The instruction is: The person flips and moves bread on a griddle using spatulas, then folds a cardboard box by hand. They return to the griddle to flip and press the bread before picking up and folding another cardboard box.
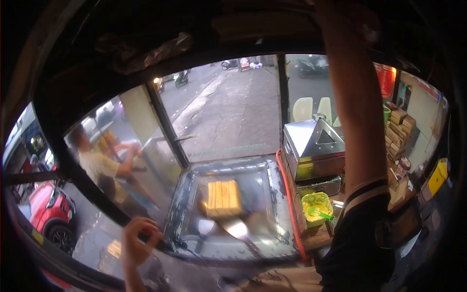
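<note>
My left hand [137, 239] hovers at the front left corner of the griddle [177, 214]. Its fingers are loosely curled, the thumb stands apart, and I make out nothing in the grip. My right arm [357, 107] stretches straight up on the right, its hand lost beyond the dark top edge. A block of toasted bread [224, 198], cut into strips, sits on the griddle. In front of it lie two metal spatulas, a left spatula [206, 226] and a brighter right spatula [238, 228], both somewhat blurred.
A yellow tub [317, 207] with a green-handled spreader stands right of the griddle, behind a red hose [290, 209]. Beyond is a metal box with a pyramid lid [316, 138]. Stacked packages [399, 131] fill the far right. Another person [104, 165] is outside, left of the glass.
</note>
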The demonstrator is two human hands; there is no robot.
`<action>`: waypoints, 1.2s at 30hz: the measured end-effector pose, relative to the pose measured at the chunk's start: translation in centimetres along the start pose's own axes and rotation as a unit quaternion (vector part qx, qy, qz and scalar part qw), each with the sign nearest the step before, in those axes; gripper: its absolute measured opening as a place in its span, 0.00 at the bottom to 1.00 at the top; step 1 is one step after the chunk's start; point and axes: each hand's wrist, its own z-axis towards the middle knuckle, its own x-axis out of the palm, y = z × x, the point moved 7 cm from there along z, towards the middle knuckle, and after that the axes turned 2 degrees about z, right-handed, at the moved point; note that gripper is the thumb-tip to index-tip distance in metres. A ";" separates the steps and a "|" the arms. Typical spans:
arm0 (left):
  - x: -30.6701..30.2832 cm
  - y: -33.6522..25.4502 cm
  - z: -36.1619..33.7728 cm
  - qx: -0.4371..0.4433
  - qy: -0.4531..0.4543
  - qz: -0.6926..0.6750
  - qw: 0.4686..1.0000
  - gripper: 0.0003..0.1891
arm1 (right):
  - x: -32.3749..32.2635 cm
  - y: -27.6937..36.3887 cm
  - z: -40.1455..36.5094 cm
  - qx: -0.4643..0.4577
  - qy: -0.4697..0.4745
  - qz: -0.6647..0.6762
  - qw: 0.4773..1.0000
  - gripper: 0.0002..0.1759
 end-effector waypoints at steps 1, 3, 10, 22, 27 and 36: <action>-0.6 0.0 -0.5 -0.008 -0.010 0.006 1.000 0.09 | 0.2 -0.2 0.2 0.000 -0.003 -0.006 1.000 0.36; -1.7 -0.4 -1.4 -0.012 -0.028 0.026 0.999 0.09 | 0.4 -0.5 0.5 -0.006 -0.021 -0.022 1.000 0.33; -3.2 -1.3 -4.4 -0.045 -0.042 0.047 0.997 0.09 | 0.1 -1.7 3.2 -0.021 -0.142 -0.083 0.986 0.24; -2.4 -6.2 -5.6 0.068 -0.029 -0.048 0.996 0.05 | 3.3 -0.2 6.6 -0.293 -0.258 -0.397 0.831 0.13; -0.5 -13.3 -4.3 0.340 -0.039 -0.037 0.939 0.05 | -1.5 -1.7 3.6 -0.078 -0.428 -0.179 0.882 0.12; -0.1 -18.3 -5.6 0.536 -0.116 0.067 0.834 0.17 | 2.5 2.5 -6.8 -0.180 -0.465 -0.311 0.809 0.18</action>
